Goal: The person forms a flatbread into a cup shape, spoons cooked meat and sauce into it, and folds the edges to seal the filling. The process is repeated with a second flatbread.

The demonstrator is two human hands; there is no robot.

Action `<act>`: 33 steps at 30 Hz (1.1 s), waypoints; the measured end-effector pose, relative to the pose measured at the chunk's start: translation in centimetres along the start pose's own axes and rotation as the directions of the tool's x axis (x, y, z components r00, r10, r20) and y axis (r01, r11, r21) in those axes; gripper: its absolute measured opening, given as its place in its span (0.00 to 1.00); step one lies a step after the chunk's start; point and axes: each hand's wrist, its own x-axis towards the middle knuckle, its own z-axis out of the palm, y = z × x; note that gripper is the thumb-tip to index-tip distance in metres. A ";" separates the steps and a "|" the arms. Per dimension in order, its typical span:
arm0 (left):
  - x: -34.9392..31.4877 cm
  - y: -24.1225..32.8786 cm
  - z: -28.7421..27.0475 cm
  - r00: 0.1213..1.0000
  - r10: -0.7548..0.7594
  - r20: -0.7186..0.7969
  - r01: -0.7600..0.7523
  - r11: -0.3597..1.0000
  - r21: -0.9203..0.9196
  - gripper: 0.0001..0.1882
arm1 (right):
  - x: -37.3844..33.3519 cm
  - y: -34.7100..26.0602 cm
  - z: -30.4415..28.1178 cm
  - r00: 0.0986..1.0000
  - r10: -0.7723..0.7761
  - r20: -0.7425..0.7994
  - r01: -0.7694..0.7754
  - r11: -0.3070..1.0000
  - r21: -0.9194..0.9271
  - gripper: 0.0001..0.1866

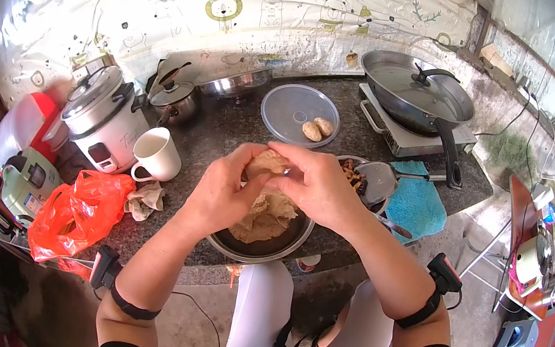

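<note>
Both hands are raised close together over a metal bowl [295, 248] at the near edge of the dark desk [228, 120], and they share one small lump of dough [267, 163]. The left hand [225, 182] is curled inward, its fingers bent around the left side of the lump and its thumb on the near side, pointing toward the other thumb. The right hand [315, 181] mirrors it, arched over from the right, with the fingertips reaching the far side of the lump and the thumb bent in below. Neither is spread wide; both are closed on the dough from opposite sides, though the far fingertips are partly hidden. Below them, a larger, rough tan dough mass [263, 221] lies in the bowl, partly covered by the hands. Beyond the hands, two rounded dough pieces [318, 129] sit side by side on a translucent round lid [281, 114]. Just right of the right hand, partly behind it, is a dish of dark, chopped filling [351, 172], with a blue cloth [421, 211] beside it. A white mug [161, 155] stands left of the left hand.
</note>
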 end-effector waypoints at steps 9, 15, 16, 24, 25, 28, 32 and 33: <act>0.4 0.3 -0.1 0.978 -0.209 -0.024 0.183 0.902 -0.391 0.34 | -0.5 0.2 -0.1 0.996 0.074 -0.049 -0.068 0.991 0.118 0.12; -0.1 1.3 -0.5 0.990 -0.119 -0.078 0.115 0.992 -0.048 0.36 | -0.2 0.2 0.6 0.985 -0.131 -0.111 0.139 0.988 0.063 0.10; -0.1 1.4 -0.5 0.992 -0.100 -0.083 0.096 0.994 -0.050 0.35 | -0.3 0.1 0.2 0.994 -0.093 -0.056 0.095 0.995 0.032 0.10; 0.2 -0.1 1.5 0.987 -0.035 -0.158 -0.006 0.968 -0.251 0.21 | -0.7 -0.3 0.4 0.986 0.061 -0.158 -0.057 0.998 0.030 0.10; 0.1 -0.2 1.4 0.985 -0.108 -0.137 0.064 0.954 -0.291 0.18 | -0.6 -0.3 0.5 0.987 0.073 -0.143 -0.071 0.997 0.016 0.10; 0.2 0.3 1.1 0.978 -0.142 -0.154 0.104 0.968 -0.229 0.11 | -0.4 -0.3 1.2 0.975 -0.061 -0.214 0.053 0.998 -0.040 0.08; -0.1 1.7 1.3 0.981 -0.094 -0.170 0.067 0.985 -0.156 0.09 | -0.2 -0.4 0.8 0.983 -0.070 -0.171 0.068 0.998 -0.016 0.11; -0.1 1.9 1.5 0.968 -0.148 -0.203 0.108 0.975 -0.195 0.09 | -0.3 -0.5 0.8 0.982 -0.032 -0.184 0.029 0.999 -0.020 0.10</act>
